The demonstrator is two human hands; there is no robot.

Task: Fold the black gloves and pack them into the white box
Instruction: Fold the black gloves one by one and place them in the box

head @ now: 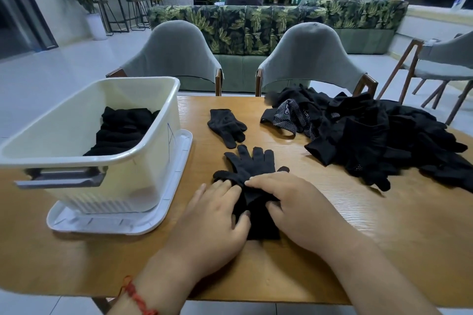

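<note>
A black glove lies flat on the wooden table in front of me, fingers pointing away. My left hand rests on its cuff end from the left, the thumb on the fabric. My right hand presses on it from the right, with fingers laid across the palm part and the thumb tucked against a raised crease. A second single black glove lies farther back. The white box stands at the left with folded black gloves inside.
The box sits on its white lid. A large pile of loose black gloves covers the table's right side. Two grey chairs stand behind the far edge. People sit beyond a leaf-patterned sofa.
</note>
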